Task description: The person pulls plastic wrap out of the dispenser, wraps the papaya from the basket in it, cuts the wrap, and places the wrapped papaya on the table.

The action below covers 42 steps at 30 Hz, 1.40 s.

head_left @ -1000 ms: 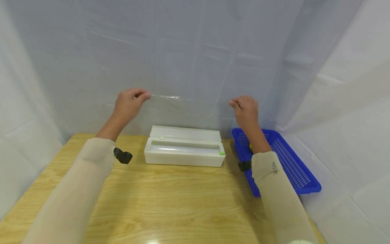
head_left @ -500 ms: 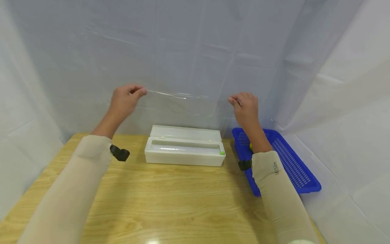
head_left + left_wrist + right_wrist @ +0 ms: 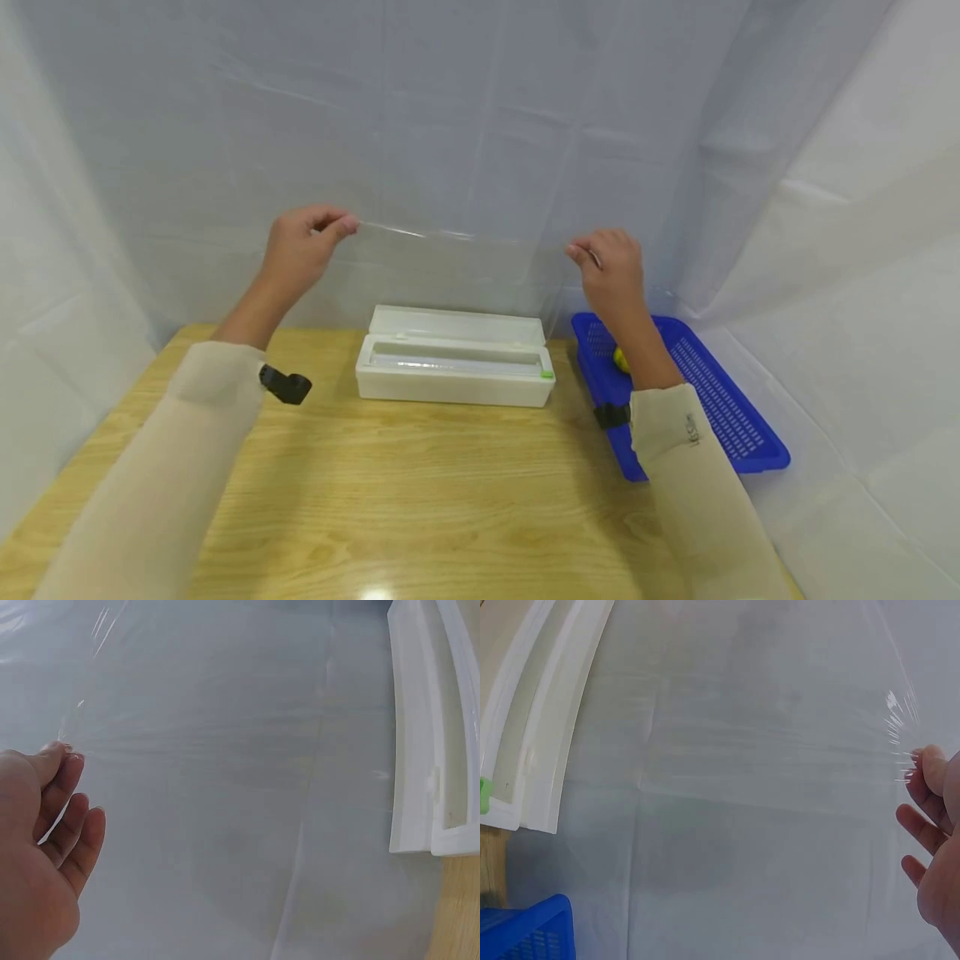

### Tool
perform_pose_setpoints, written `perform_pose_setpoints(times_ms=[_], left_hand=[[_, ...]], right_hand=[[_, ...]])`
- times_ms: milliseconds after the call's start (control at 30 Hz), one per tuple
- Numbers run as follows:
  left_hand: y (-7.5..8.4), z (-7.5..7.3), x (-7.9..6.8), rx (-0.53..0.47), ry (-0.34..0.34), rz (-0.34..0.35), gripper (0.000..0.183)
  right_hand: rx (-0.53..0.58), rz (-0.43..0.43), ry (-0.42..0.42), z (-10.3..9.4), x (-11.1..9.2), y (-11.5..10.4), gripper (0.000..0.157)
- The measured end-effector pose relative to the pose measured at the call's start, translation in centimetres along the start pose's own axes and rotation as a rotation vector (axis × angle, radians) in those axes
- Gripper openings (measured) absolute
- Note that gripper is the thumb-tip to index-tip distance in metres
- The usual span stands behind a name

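Observation:
A sheet of clear plastic wrap is stretched in the air between my two hands. My left hand pinches one upper corner between thumb and forefinger. At the other corner, my right hand pinches the wrap the same way, and creases fan out from its fingertips in the right wrist view. Below and between the hands stands a long white wrap dispenser box with its lid tipped back. A shiny roll shows in its slot. The sheet's lower edge is too transparent to make out.
A blue plastic basket stands on the right of the wooden table, under my right forearm. Inside it a yellow object is partly hidden by the arm. A green tab marks the box's right end. Pale sheeting hangs behind the table.
My left hand has moved a little left and up, drawing the wrap's edge wider. My right hand has shifted slightly right. The box and basket have stayed put.

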<state>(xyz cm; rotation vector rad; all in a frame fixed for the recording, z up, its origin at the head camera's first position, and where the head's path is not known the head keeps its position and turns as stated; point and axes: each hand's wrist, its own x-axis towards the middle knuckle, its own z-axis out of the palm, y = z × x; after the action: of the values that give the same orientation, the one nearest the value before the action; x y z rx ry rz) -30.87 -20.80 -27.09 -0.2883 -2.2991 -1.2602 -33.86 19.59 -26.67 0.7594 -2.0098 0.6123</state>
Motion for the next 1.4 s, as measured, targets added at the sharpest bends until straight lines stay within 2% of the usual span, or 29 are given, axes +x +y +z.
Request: perform_pose_setpoints(times_ms=[133, 267, 533, 733, 967, 1167, 1267, 1400], left_hand=[[0.2, -0.2, -1.3, 0.002, 0.018, 0.043, 0.044], [0.3, -0.5, -2.9, 0.026, 0.028, 0.094, 0.041], [1.1, -1.2, -6.9, 0.036, 0.030, 0.146, 0.028], [1.6, -0.7, -9.6, 0.052, 0.040, 0.213, 0.020], [1.4, -0.3, -12.8, 0.033, 0.074, 0.250, 0.008], [1.2, 0.0, -16.0, 0.014, 0.086, 0.331, 0.017], [0.9, 0.1, -17.7, 0.024, 0.062, 0.347, 0.021], [-0.1, 0.2, -20.2, 0.037, 0.015, 0.350, 0.030]], right_hand=[[0.014, -0.013, -0.017, -0.7, -0.7, -0.4, 0.017], [0.042, -0.080, 0.000, -1.5, -1.6, -1.1, 0.014], [0.046, -0.187, -0.010, -3.1, -3.8, -2.2, 0.024], [0.085, -0.274, 0.027, -4.6, -6.3, -2.9, 0.038], [0.089, -0.353, 0.011, -5.6, -9.1, -3.8, 0.031], [0.127, -0.387, -0.049, -6.5, -11.6, -4.3, 0.033], [0.195, -0.428, -0.070, -6.7, -12.9, -4.4, 0.034], [0.289, -0.442, -0.114, -6.8, -14.7, -4.7, 0.031]])
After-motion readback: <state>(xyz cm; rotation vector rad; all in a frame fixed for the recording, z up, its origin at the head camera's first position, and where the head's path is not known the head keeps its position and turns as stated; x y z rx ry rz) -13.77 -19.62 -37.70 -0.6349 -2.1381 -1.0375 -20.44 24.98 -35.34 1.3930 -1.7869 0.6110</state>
